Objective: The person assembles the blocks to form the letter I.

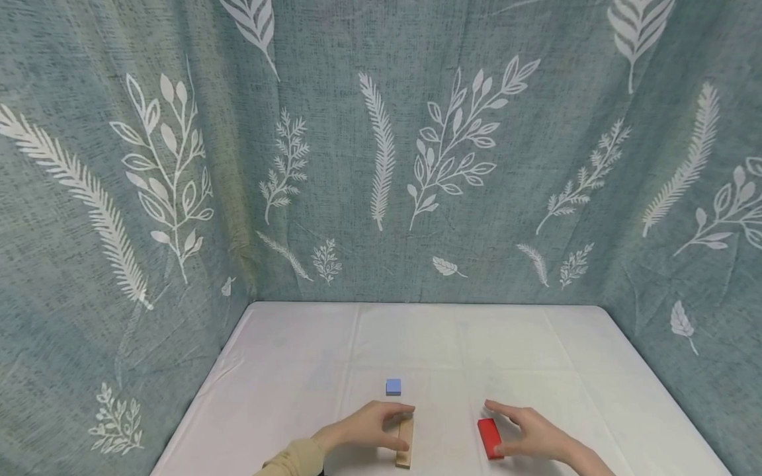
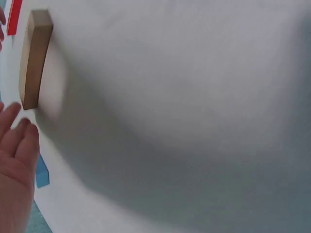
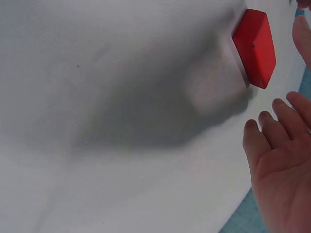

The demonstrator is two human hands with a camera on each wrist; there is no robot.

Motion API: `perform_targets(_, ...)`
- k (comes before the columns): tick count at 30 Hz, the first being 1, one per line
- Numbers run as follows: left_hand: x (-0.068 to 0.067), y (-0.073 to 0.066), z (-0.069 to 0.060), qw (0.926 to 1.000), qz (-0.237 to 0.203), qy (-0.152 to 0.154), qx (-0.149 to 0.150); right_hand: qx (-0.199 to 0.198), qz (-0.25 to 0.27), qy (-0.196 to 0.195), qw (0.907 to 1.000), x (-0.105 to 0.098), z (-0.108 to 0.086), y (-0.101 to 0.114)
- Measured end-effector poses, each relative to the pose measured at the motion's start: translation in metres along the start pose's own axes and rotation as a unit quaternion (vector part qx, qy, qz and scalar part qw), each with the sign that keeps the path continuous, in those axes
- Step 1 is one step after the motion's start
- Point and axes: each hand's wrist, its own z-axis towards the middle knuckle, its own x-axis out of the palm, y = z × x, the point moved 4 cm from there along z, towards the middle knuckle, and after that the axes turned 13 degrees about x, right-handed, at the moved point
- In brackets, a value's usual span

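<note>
A plain wooden block (image 1: 405, 436), long and narrow, lies on the white table in the head view. My left hand (image 1: 376, 426) hovers around it, thumb and fingers spread toward its two ends. In the left wrist view the fingers of the left hand (image 2: 17, 160) are apart from the wooden block (image 2: 36, 60). To the right lies a red rectangular block (image 1: 489, 438). My right hand (image 1: 532, 433) is spread beside it, thumb near its close end. The right wrist view has a gap between the fingers of the right hand (image 3: 284, 160) and the red block (image 3: 255, 48).
A small blue block (image 1: 393, 387) sits beyond the left hand, toward the back of the table. The white cloth-covered table (image 1: 464, 344) is bounded at the back and sides by blue-green leaf-patterned curtains (image 1: 333, 165).
</note>
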Motion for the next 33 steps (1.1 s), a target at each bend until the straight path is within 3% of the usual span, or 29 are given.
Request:
perform_targets(4, 0.006, 0.000, -0.002, 1.0000, -0.002, -0.003, -0.006, 0.011, 0.002, 0.007, 0.9999, 0.004, 0.001, -0.003)
perform_targets(13, 0.011, 0.003, -0.005, 0.9989, 0.045, -0.007, -0.008, 0.024, 0.017, 0.021, 0.9994, 0.008, 0.002, -0.008)
perform_targets(23, 0.016, 0.006, -0.009, 0.9993, 0.030, -0.018, -0.016, 0.014, -0.010, 0.010, 0.9998, 0.010, 0.000, -0.014)
perform_targets(26, 0.016, 0.007, -0.010, 0.9993, 0.035, -0.016, -0.003, 0.015, -0.007, 0.010, 0.9998, 0.010, 0.000, -0.016)
perform_targets(33, 0.017, 0.008, -0.015, 0.9975, 0.058, -0.014, 0.038, 0.058, 0.048, 0.030, 0.9967, 0.016, 0.002, -0.020)
